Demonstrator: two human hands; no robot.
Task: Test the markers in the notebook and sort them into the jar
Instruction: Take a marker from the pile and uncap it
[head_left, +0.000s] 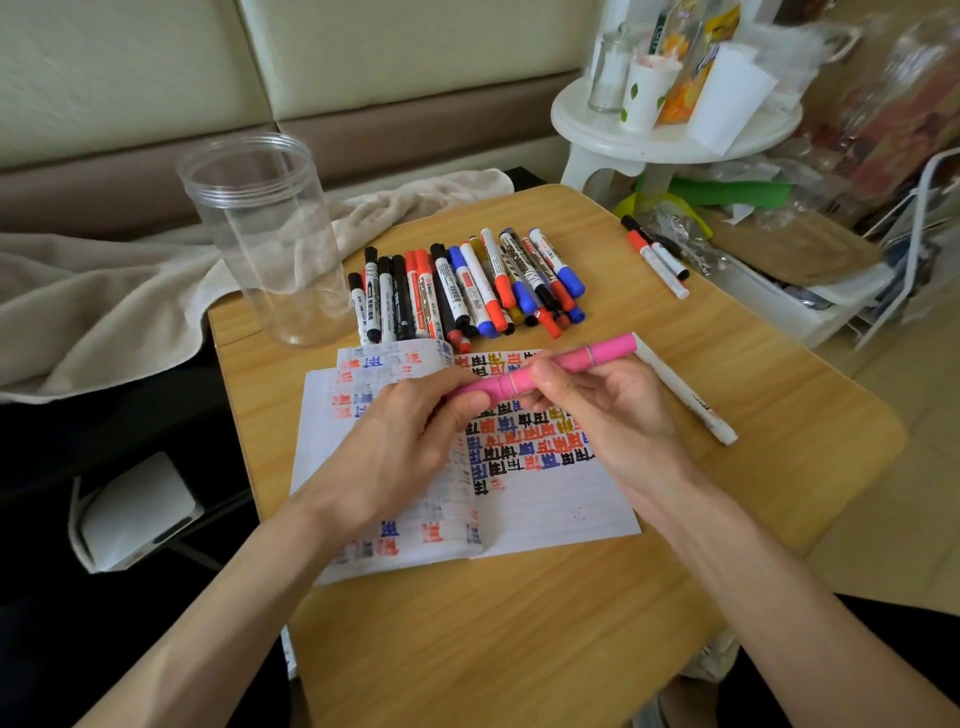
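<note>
Wood-grain laminate, pale and smooth with rounded corners, covered the small table (519, 649), which stood in front of a padded cream and brown backrest (156, 78). At the table's centre an open lined notebook (545, 499) lay flat, its pages crowded with blocky test marks in red, blue, black and yellow. Just above the notebook both hands held one pink marker (587, 358) crosswise: the left hand (400, 441) curled round its left end, and the right hand (608, 410) pinched its middle between thumb and fingertips. Beyond the notebook a heap of markers (467, 291) with red, blue, black and yellow caps lay side by side, some stacked. Beyond and left of the notebook stood a tall, clear plastic jar (265, 244) with a threaded rim, open and holding nothing. A white marker (685, 395) lay slantwise just right of the notebook, and two more markers (657, 257) sat well beyond it at the table's edge. A rumpled beige towel (104, 291) lay left of the jar, and a cluttered round white stand (670, 135) stood far beyond the notebook to the right.
</note>
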